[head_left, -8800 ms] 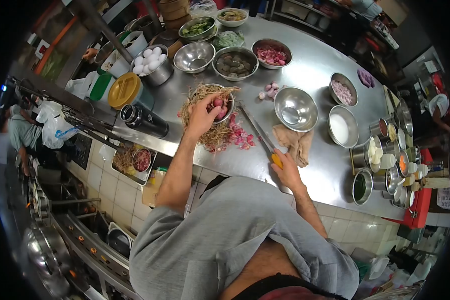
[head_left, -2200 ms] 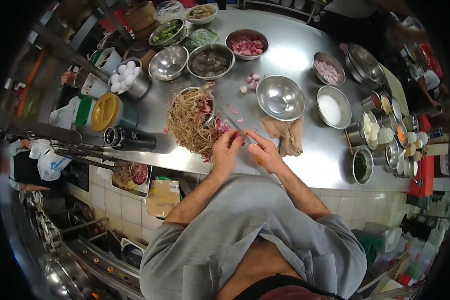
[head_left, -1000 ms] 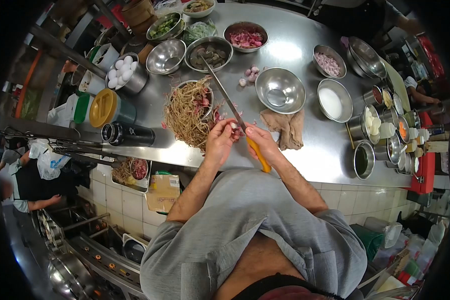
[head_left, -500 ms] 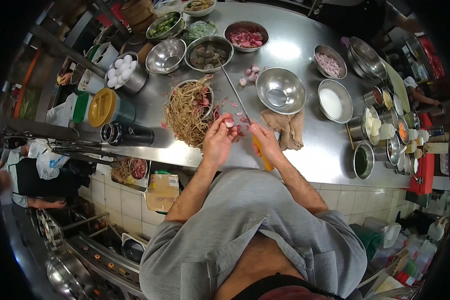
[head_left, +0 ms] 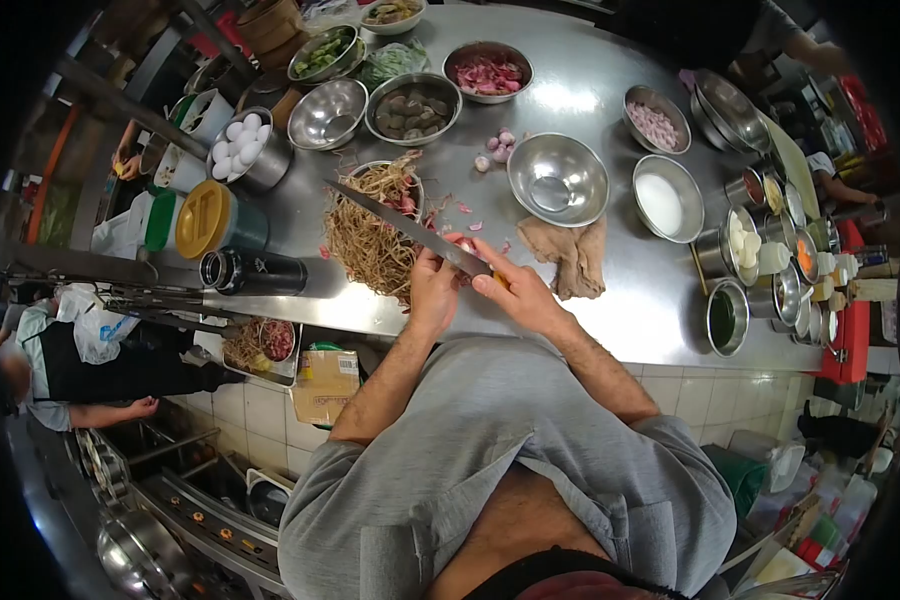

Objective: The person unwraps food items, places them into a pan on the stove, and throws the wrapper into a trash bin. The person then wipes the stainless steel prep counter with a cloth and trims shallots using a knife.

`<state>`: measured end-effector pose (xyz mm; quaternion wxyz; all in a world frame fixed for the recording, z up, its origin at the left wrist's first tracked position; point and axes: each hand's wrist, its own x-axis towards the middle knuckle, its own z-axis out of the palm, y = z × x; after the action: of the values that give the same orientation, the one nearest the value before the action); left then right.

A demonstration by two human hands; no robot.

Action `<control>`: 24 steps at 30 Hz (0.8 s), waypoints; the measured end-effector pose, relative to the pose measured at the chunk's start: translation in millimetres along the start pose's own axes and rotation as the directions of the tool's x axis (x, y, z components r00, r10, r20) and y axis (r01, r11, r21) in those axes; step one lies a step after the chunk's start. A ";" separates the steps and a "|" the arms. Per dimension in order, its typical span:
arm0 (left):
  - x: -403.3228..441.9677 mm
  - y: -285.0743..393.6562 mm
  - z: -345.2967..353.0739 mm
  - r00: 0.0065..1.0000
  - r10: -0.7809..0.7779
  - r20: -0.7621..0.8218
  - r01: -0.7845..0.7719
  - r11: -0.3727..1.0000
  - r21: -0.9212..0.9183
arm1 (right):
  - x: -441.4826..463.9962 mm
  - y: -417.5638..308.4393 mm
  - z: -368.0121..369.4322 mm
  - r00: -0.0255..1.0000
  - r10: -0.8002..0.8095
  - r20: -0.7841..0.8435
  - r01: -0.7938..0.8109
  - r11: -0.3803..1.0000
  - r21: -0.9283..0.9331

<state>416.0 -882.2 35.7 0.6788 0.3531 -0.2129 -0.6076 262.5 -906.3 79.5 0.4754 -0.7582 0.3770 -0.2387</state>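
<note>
Head camera, my reading: the right hand (head_left: 520, 292) is closed around the orange grip of a knife (head_left: 388, 214), most of the grip hidden by the fingers. The blade slants up and leftward, passing over the near part of a heap of dry stems (head_left: 370, 255). The left hand (head_left: 433, 290) has its fingers curled, pinching a small reddish bulb (head_left: 466, 243) at the blade's far side; I cannot tell whether edge and bulb touch. Both hands are just beside each other above the near side of the steel table (head_left: 660, 325). Loose bulbs (head_left: 497, 147) lie beyond, left of a steel bowl (head_left: 558, 180). A brown cloth (head_left: 567, 255) lies at that bowl's near side.
</note>
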 end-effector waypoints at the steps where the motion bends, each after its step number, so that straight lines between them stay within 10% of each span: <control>1: 0.1 0.5 -1.0 1.000 0.001 -0.019 -0.001 1.000 0.011 | -0.1 -2.9 -0.6 1.000 -0.002 0.003 0.002 1.000 -0.001; 7: -4.5 -0.3 5.5 0.995 0.069 -0.068 -0.065 0.996 0.061 | -1.4 -9.1 -2.6 0.998 0.062 0.014 -0.058 0.981 -0.187; 16: -7.8 1.3 5.4 0.997 0.073 -0.036 -0.062 0.969 0.238 | -0.4 4.3 1.0 0.997 0.049 -0.054 -0.048 0.999 0.018; 21: 0.0 2.4 -9.7 0.998 -0.055 0.040 0.045 0.978 0.202 | 0.0 10.7 -11.3 0.879 0.363 0.310 -0.471 0.549 0.691; 24: 0.4 0.5 -9.6 0.992 -0.098 0.086 0.094 0.995 0.042 | 1.9 10.6 -11.0 0.877 0.367 0.310 -0.470 0.528 0.708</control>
<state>423.3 -880.4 29.7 0.6319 0.3488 -0.2366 -0.6504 252.1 -916.5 74.7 0.8153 -0.3842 0.3807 -0.2069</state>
